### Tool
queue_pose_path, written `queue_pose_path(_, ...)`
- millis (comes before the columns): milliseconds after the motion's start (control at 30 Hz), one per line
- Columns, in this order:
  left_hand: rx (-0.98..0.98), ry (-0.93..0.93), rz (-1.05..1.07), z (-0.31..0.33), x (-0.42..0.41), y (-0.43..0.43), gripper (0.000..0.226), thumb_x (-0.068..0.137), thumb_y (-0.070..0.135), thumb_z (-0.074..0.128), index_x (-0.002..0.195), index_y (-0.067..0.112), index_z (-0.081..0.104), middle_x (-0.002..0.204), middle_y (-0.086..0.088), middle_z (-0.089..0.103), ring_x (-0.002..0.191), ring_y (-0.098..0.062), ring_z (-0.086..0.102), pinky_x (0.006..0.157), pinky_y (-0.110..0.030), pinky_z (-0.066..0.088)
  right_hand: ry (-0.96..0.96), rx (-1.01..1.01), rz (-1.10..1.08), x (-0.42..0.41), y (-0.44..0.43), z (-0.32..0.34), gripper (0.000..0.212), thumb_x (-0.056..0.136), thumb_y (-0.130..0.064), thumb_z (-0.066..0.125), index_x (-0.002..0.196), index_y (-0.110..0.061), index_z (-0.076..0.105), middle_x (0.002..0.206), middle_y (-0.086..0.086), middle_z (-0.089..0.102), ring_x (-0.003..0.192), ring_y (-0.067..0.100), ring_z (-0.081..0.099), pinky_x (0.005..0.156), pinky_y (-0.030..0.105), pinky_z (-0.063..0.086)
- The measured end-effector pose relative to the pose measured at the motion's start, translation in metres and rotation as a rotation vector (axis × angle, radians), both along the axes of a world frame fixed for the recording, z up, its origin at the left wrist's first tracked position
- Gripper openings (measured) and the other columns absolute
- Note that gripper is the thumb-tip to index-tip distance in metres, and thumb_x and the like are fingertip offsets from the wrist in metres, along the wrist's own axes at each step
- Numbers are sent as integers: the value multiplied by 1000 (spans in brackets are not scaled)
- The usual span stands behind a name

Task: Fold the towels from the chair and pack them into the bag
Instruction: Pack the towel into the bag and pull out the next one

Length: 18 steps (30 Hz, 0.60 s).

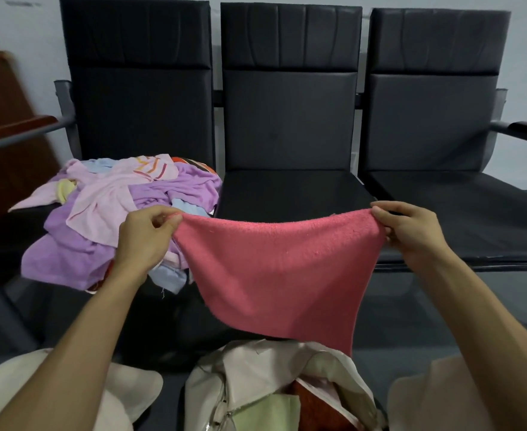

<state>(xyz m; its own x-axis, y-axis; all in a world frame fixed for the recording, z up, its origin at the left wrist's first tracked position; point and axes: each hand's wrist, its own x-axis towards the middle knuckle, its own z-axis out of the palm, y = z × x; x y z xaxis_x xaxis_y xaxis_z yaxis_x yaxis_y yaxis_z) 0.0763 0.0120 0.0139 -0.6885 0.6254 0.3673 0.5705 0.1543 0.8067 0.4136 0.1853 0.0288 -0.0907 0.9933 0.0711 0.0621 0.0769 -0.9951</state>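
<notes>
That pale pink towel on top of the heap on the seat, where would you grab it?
Take the pale pink towel by its pointed corner that juts out left, flat on the seat, coming from the left. That corner lies free, while the rest drapes over the purple towel.

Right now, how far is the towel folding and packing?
Done: the beige fabric bag holds a light green cloth and a red cloth. In hand: left hand and right hand pinch corners of the spread coral-pink terry towel. Left: the heap of purple and pink towels on the black padded chair.
</notes>
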Motion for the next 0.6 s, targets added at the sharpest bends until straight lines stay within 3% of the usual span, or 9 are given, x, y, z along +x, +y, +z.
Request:
queue_pose_path(67,37,-97,-17,-1,-2,1,16,90,15,65,104,18,72,85,-4,66,78,-18,59,80,-35,50,40,-33,19,1,0,1,8,86,-8,70,94,-9,72,74,3,64,51,6,50,49,17,48)
queue_pose_path(200,226,-578,-78,4,1,1,16,91,9,63,105,11,68,92,-4,68,80,-16,63,75,-29,52,74,-11,29,2,2,1,12,85,-10,71,96,-8,73,78,5,62,65,12,50,60,25,47)
queue_pose_path(300,268,-852,-155,8,3,1,20,92,5,60,110,7,67,98,-5,68,85,-14,64,76,-28,52,76,28,41,3,2,2,15,79,-8,76,93,-13,74,90,6,71,81,15,60,76,29,50)
queue_pose_path(367,244,-929,-198,10,2,-1,22,91,3,60,110,9,67,98,-5,68,87,-14,63,79,-29,51,53,39,62,5,2,3,25,73,-6,80,96,-14,75,97,8,73,91,18,66,87,30,51)
queue_pose_path(467,135,-728,-217,11,3,-2,36,82,-5,66,115,8,67,103,-5,68,92,-14,63,77,-24,50,-56,71,66,4,-1,5,43,65,-3,83,106,-11,72,101,7,71,95,17,67,91,29,51)
queue_pose_path(600,-116,-131,-146,5,9,-1,46,73,-7,75,116,10,69,110,-5,67,99,-17,62,90,-27,49,-244,166,35,1,-4,5,50,64,-1,85,111,-9,71,101,3,69,90,8,64,80,18,50)
